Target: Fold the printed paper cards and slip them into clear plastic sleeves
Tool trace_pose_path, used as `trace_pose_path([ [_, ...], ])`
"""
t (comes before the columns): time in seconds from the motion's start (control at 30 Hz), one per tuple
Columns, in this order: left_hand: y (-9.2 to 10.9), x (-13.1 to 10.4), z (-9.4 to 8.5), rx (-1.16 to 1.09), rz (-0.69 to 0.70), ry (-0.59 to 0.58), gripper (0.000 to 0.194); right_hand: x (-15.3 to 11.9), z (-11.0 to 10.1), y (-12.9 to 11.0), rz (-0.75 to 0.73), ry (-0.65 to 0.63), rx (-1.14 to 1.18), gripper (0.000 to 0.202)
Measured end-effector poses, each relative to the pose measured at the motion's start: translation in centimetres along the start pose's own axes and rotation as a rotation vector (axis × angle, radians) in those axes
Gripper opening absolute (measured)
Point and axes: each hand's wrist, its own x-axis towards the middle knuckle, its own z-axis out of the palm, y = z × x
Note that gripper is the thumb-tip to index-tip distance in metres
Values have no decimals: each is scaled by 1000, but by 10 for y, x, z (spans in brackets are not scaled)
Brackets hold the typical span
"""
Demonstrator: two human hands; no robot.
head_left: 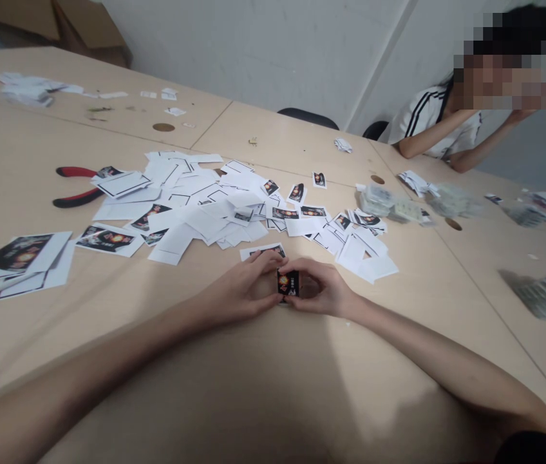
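The left hand [237,289] and right hand [326,287] jointly pinched one dark printed card [288,282], while a loose heap of paper pieces [205,219] lay unhandled on the surface [234,386].

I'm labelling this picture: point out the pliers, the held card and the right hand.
Pliers [78,172]: head view, upper handle.
Held card [288,282]: head view, printed face.
Right hand [329,287]: head view, back of hand.

Both our hands [285,283] pinching a little dark printed card [288,283] mid-view, messy paper pile [205,200] around 11 o'clock, red-handled pliers [80,187] at 10, seated person [440,122] up at 1
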Motion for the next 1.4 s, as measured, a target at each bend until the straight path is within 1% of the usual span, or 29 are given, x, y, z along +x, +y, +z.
trace_pose_path([
  [0.43,1,0,3,13,-34,26,36,0,-1,-2,14,-6,-13,32],
  [0.7,5,0,-2,-22,-26,-12,33,0,-1,-1,36,-6,9,30],
  [0.93,9,1,-4,-5,-39,-34,35,-1,0,2,58,3,47,32],
  [1.03,8,1,-4,-4,-41,-34,35,-1,0,3,70,3,50,33],
  [1.2,3,0,0,-4,-27,1,35,-1,0,2,40,-4,39,33],
  [1.4,1,0,1,-17,-6,3,35,-1,0,2,33,-4,11,32],
])
